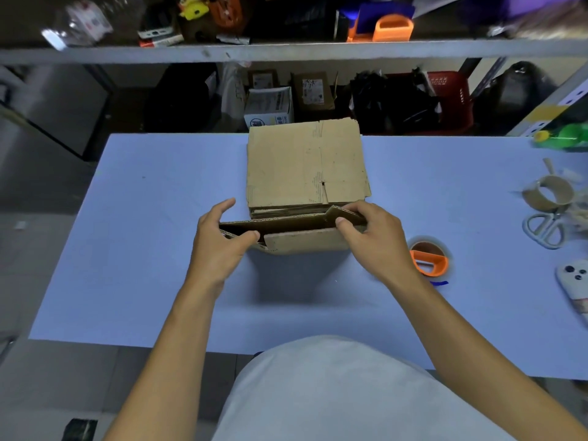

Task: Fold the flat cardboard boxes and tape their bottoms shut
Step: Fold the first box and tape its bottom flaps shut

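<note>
Both hands hold one cardboard box (pixel 296 232) just above the pale blue tabletop (pixel 143 249), near its middle and close to the person. The box is partly opened, so its corrugated top edges show with a dark gap between the two long walls, and it casts a shadow on the tabletop below.

The left hand (pixel 222 246) grips the box's left end: the thumb is curled over the near wall and the fingers (pixel 222 208) are curved round the far side. The right hand (pixel 372 237) grips the right end, with the thumb pressed on the near wall and the fingers wrapped over the far wall's raised flap.

Just behind the held box, touching or almost touching it, lies a stack of flat boxes (pixel 305 163), its top sheet creased and slotted.

To the right, near the right forearm, a tape roll in an orange dispenser (pixel 428 257) sits on the tabletop. Further right lie a nearly empty tape core (pixel 549 192), a pair of scissors (pixel 544 229) just in front of it, and a phone (pixel 574 281) at the edge of the view. A green bottle with a yellow cap (pixel 563 136) lies at the far right corner.

Behind the tabletop stands a shelf (pixel 286 50) crowded with boxes, bags and a red basket (pixel 448 100).
</note>
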